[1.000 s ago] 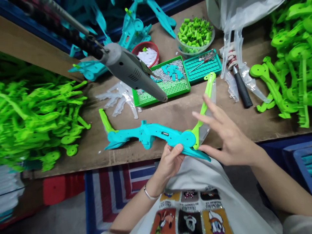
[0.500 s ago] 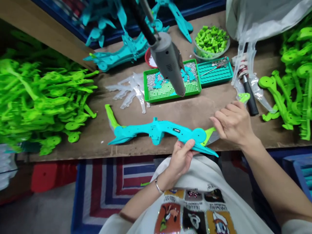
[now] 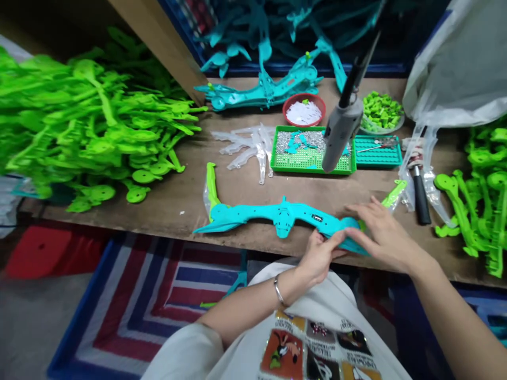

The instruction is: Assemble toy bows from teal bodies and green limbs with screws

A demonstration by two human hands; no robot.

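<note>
A turquoise toy bow (image 3: 259, 212) lies lengthwise along the front of the table, with a bright green limb (image 3: 212, 184) angled up at its left end. My left hand (image 3: 320, 256) grips its right part from below, thumb on top. Over the right end spreads my right hand (image 3: 390, 237), fingers stretched out and apart, its thumb touching the turquoise round end. Another green limb (image 3: 394, 194) sticks out past the right hand, and its joint with the body is mostly hidden by that hand.
Green parts (image 3: 91, 126) are heaped at left, more (image 3: 481, 195) at right. An electric screwdriver (image 3: 341, 132) hangs above a green tray (image 3: 293, 164) of screws. Behind lie a red bowl (image 3: 285, 112), turquoise bows (image 3: 261, 94) and green pieces (image 3: 382, 108). A black-handled tool (image 3: 420, 195) lies at right.
My right hand has let go of the right green limb, opened from a closed grip and moved left onto the bow's round end. My left hand keeps its hold. The view has shifted.
</note>
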